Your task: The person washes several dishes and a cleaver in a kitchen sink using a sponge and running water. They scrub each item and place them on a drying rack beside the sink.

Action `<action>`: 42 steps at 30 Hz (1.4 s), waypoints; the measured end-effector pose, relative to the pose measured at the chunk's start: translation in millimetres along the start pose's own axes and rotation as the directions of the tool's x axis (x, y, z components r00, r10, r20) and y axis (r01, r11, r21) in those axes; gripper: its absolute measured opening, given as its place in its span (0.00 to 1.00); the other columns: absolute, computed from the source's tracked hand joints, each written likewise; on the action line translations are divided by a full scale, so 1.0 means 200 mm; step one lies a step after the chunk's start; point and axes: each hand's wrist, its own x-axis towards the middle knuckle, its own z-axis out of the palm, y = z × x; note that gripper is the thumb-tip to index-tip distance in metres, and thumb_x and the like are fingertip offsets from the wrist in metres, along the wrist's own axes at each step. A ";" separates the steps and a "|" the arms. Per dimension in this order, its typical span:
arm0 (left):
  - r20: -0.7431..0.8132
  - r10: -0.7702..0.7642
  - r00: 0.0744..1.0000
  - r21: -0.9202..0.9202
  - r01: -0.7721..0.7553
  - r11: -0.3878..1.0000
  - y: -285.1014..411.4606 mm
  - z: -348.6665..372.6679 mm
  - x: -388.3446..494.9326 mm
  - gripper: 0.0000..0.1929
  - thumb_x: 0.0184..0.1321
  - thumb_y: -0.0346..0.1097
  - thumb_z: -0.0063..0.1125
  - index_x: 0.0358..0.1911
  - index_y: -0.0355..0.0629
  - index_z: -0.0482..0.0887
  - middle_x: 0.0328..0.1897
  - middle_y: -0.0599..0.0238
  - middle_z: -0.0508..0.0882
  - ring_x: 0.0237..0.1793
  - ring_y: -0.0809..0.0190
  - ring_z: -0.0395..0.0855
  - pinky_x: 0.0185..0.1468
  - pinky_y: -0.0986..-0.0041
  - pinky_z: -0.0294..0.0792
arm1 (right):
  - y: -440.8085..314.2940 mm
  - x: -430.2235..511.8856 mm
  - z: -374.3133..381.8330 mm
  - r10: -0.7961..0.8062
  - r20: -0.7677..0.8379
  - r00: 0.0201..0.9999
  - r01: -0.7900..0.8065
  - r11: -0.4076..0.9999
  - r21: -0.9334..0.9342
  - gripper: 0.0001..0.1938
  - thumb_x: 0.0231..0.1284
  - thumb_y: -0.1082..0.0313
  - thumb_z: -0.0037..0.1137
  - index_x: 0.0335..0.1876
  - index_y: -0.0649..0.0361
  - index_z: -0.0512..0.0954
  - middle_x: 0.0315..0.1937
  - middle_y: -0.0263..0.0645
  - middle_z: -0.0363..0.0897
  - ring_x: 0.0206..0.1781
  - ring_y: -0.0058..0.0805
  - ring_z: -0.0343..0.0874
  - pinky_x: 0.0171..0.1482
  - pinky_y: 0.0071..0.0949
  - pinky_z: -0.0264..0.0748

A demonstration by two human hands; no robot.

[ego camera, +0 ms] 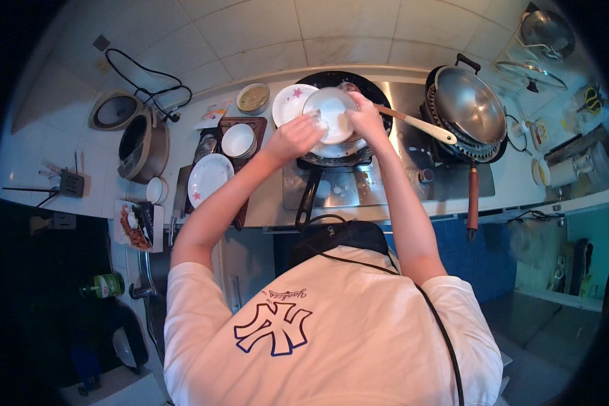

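A round whitish bowl (330,101) is held up over a large black pan (380,86). My right hand (368,121) grips its right rim, thumb at the near side. My left hand (298,136) is at the bowl's near left side, fingertips curled over the rim; a blurred pale patch under them could be suds or a cloth. A white plate with a pink flower (288,104) rests at the pan's left edge. Below the bowl, more wet dishware (342,149) sits in the pan, partly hidden. A long wooden handle (431,129) sticks out of the pan to the right.
Left, a brown wooden board (259,127) carries a white bowl (238,140) and a flowered plate (210,180). A bowl of food (252,98) stands behind. A steel wok (469,104) sits on the right burner, above a wooden handle (473,198). The pan's black handle (309,198) points toward me.
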 end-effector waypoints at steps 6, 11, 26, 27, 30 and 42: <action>0.001 -0.245 0.969 -0.106 0.244 0.964 0.15 0.10 0.05 0.12 0.49 0.27 0.57 0.40 0.40 0.84 0.38 0.56 0.86 0.45 0.53 0.85 0.57 0.64 0.75 | 0.00 -0.06 0.07 0.039 -0.043 0.998 -0.029 0.978 0.205 0.28 0.43 0.76 0.44 0.57 0.62 0.72 0.47 0.54 0.80 0.50 0.45 0.80 0.53 0.35 0.74; 0.039 0.086 0.996 -0.074 -0.083 0.994 0.00 0.13 -0.05 0.11 0.49 0.30 0.57 0.37 0.41 0.83 0.38 0.60 0.85 0.48 0.56 0.84 0.59 0.66 0.75 | 0.00 -0.05 -0.04 0.133 0.143 0.981 -0.102 0.973 -0.208 0.25 0.47 0.75 0.42 0.56 0.58 0.75 0.47 0.57 0.79 0.54 0.52 0.76 0.55 0.41 0.72; -0.067 -0.280 0.958 -0.206 0.262 0.943 0.15 0.14 0.05 0.14 0.45 0.22 0.54 0.39 0.37 0.83 0.31 0.56 0.84 0.34 0.52 0.85 0.46 0.66 0.78 | 0.11 -0.04 0.10 0.095 -0.030 0.995 -0.088 0.979 0.183 0.27 0.45 0.74 0.46 0.57 0.58 0.74 0.48 0.55 0.79 0.52 0.51 0.78 0.55 0.38 0.72; -0.048 -0.275 0.960 -0.216 0.259 0.941 0.17 0.14 0.05 0.14 0.46 0.22 0.55 0.39 0.37 0.83 0.30 0.56 0.84 0.34 0.53 0.85 0.46 0.66 0.78 | 0.12 -0.04 0.11 0.021 -0.074 0.997 -0.011 0.990 0.140 0.28 0.44 0.75 0.45 0.58 0.59 0.73 0.49 0.55 0.79 0.53 0.51 0.78 0.55 0.38 0.72; 0.095 -0.233 0.968 -0.213 0.249 0.945 0.18 0.16 0.03 0.12 0.49 0.25 0.56 0.39 0.38 0.83 0.32 0.57 0.84 0.37 0.54 0.86 0.48 0.67 0.79 | 0.11 -0.03 0.05 0.146 0.015 0.989 -0.145 0.987 -0.067 0.28 0.44 0.75 0.44 0.59 0.57 0.73 0.47 0.57 0.79 0.53 0.52 0.77 0.56 0.39 0.71; 0.047 0.134 0.990 0.028 -0.135 0.990 -0.05 0.13 -0.02 0.10 0.46 0.30 0.58 0.35 0.41 0.82 0.38 0.62 0.85 0.48 0.58 0.84 0.59 0.67 0.75 | 0.04 0.10 -0.12 -0.048 0.310 0.949 0.167 0.914 -0.369 0.25 0.46 0.71 0.46 0.55 0.53 0.77 0.43 0.58 0.80 0.50 0.50 0.80 0.54 0.41 0.74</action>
